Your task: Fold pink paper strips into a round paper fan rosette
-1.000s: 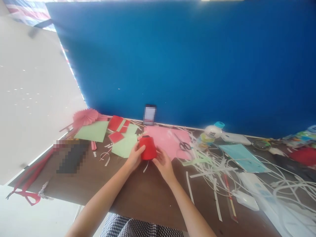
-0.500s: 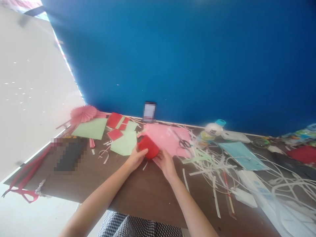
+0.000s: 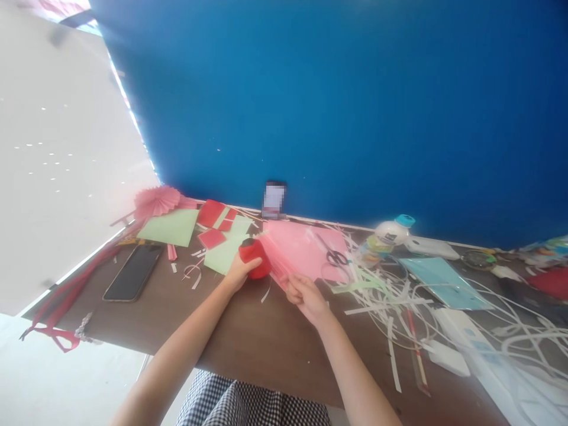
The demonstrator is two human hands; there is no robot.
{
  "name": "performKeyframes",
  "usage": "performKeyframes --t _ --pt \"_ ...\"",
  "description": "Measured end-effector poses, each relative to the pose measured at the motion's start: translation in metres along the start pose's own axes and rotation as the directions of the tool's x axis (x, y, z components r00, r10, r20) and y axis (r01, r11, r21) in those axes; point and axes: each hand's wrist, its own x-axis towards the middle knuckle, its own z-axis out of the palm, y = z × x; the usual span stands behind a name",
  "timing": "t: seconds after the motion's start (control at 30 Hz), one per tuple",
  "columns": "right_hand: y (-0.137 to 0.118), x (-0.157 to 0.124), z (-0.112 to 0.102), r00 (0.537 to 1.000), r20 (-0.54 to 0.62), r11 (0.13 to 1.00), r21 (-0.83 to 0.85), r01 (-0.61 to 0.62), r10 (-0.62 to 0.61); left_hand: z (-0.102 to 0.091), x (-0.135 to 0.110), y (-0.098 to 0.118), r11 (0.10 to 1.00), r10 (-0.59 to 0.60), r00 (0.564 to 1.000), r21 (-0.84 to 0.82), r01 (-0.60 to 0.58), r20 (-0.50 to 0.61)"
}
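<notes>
My left hand is wrapped round a rounded red object with a dark opening or cap at its upper end; its kind is not clear. Just to the right, my right hand pinches the lower end of a narrow pleated strip of pink paper. The strip slants up and away from my fingers, close beside the red object. Behind it lies a flat sheet of pink paper, with black-handled scissors on its right part.
Pale green sheets, red paper pieces and a pink paper fan lie left. A phone rests near the left edge; another phone leans on the blue wall. Right are paper strips, a white bottle and cables.
The red object has shifted left in my left hand and tilted. My right hand has come away from it, lower and to the right, and now pinches the pink strip, which shows more fully.
</notes>
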Motion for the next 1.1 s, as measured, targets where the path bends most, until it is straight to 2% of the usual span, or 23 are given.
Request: performKeyframes --t 0.07,0.17,0.23,0.33,0.47,0.57,0.63,0.7,0.77,0.83,0.9,0.97,1.0,1.1 --pt "-0.003 0.0 -0.006 0.997 -0.045 0.998 0.033 0.056 -0.055 -0.004 -0.001 0.001 0.997 -0.078 0.994 0.017 0.077 0.073" --pt "-0.005 -0.001 -0.011 0.983 -0.126 0.987 0.068 0.143 -0.134 -0.006 -0.004 0.001 0.979 -0.202 0.962 0.037 0.198 0.185" --pt "-0.006 -0.002 -0.012 0.97 -0.166 0.978 0.081 0.193 -0.178 -0.006 -0.005 0.001 0.971 -0.239 0.943 0.075 0.227 0.231" --pt "-0.008 -0.003 -0.014 0.957 -0.191 0.97 0.072 0.234 -0.217 -0.006 -0.004 0.001 0.977 -0.205 0.951 0.107 0.184 0.233" --pt "-0.011 -0.005 -0.022 0.937 -0.212 0.958 0.013 0.286 -0.276 -0.008 -0.001 0.004 0.973 -0.151 0.972 0.199 0.115 0.181" --pt "-0.02 -0.006 -0.029 0.922 -0.223 0.948 -0.125 0.294 -0.316 -0.01 -0.001 0.007 0.937 -0.101 0.986 0.346 0.051 0.129" --pt "-0.03 -0.007 -0.032 0.918 -0.229 0.92 -0.303 0.25 -0.325 -0.011 -0.001 0.009 0.906 -0.037 0.996 0.423 0.001 0.078" --pt "-0.043 -0.009 -0.034 0.931 -0.197 0.826 -0.54 0.159 -0.308 -0.012 -0.002 0.01 0.888 0.031 1.0 0.459 -0.028 0.001" --pt "-0.057 -0.011 -0.038 0.96 -0.116 0.65 -0.756 0.081 -0.254 -0.013 -0.002 0.011 0.892 0.095 0.992 0.45 -0.049 -0.08" --pt "-0.067 -0.013 -0.048 0.986 -0.056 0.485 -0.874 0.027 -0.156 -0.014 -0.001 0.011 0.897 0.157 0.978 0.433 -0.084 -0.135" --pt "-0.074 -0.012 -0.065 0.993 -0.095 0.355 -0.932 -0.065 -0.068 -0.015 0.0 0.012 0.89 0.212 0.962 0.441 -0.116 -0.174" --pt "-0.077 -0.007 -0.087 0.97 -0.22 0.182 -0.963 -0.199 -0.1 -0.015 0.001 0.013 0.876 0.239 0.951 0.467 -0.124 -0.198" --pt "-0.078 -0.003 -0.097 0.928 -0.318 0.065 -0.948 -0.311 -0.196 -0.015 0.002 0.013 0.869 0.246 0.949 0.479 -0.125 -0.198" --pt "-0.078 0.016 -0.121 0.866 -0.405 -0.045 -0.899 -0.436 -0.292 -0.014 0.004 0.012 0.847 0.248 0.954 0.516 -0.129 -0.168"
